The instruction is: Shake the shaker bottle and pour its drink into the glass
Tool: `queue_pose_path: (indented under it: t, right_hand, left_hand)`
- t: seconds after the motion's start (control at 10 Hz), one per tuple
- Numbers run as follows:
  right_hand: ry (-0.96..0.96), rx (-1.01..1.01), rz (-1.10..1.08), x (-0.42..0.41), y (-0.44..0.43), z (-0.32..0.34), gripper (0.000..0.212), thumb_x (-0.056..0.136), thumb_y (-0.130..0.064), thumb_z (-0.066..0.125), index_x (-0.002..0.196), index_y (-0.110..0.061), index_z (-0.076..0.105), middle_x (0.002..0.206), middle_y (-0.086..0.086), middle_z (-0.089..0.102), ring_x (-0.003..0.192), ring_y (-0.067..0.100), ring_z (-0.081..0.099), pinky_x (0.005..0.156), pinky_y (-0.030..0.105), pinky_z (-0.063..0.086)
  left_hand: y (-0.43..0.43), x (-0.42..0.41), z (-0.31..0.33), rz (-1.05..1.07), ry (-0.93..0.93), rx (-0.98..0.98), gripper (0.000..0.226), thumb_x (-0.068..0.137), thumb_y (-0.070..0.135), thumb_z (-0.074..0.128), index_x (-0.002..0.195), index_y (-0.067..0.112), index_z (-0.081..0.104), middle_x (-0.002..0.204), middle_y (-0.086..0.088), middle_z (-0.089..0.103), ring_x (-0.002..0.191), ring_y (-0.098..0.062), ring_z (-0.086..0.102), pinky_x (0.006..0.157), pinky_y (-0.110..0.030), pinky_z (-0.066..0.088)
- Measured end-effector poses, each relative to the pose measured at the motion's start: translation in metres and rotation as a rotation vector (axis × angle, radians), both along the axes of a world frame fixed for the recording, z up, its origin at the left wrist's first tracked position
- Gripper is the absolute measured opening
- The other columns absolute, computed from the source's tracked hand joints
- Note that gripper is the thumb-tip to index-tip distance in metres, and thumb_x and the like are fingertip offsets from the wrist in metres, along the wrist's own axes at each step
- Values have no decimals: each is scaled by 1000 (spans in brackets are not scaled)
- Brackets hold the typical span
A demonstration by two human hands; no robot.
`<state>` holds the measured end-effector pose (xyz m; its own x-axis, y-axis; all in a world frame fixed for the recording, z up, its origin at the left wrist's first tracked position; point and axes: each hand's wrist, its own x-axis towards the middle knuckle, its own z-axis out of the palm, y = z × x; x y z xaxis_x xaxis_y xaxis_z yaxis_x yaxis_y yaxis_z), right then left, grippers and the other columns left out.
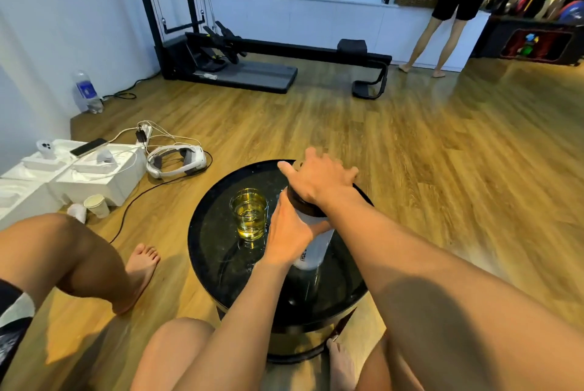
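A white shaker bottle (319,248) with a black lid stands upright on a round black table (215,264). My left hand (289,232) wraps around the bottle's body. My right hand (319,180) lies over the black lid from above, fingers spread around it. Just left of the bottle stands a clear glass (249,213) holding yellow drink, close to my left hand.
White boxes (72,175) with a phone, a headset (177,161) and cables lie on the floor to the left, with paper cups (96,205) near them. My bare legs and feet flank the table. A person (448,11) stands at the far wall beside gym equipment.
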<state>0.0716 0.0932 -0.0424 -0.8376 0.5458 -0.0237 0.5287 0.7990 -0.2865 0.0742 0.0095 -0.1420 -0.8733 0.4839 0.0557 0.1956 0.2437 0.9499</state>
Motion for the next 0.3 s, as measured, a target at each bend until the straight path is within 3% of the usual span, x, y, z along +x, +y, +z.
queue_pose_path:
  t: [0.1,0.2,0.3]
  right_hand:
    - [403,-338,188,24,6,26,54,90,-61,41,118,-19,58,117,7,61,111,25,57,93,46,42]
    - [635,-552,307,40,14,55,47,91,-57,45,94,-15,66,91,3,68,83,12,64,72,30,47]
    - [748,-851,430,67,25,108,64,89,-65,37,69,-11,66,64,3,63,56,15,57,54,26,40]
  left_hand:
    - [-28,-9,17,-96,87,-177,71,64,43,89,126,30,57,115,22,62,115,-9,61,76,-4,43]
    - [-48,-20,48,-47,192,-275,58,77,37,83,129,23,62,120,9,67,118,-17,62,86,-9,43]
    - [-51,-23,127,40,207,14,26,90,42,68,93,16,74,87,3,73,82,-8,68,73,-25,49]
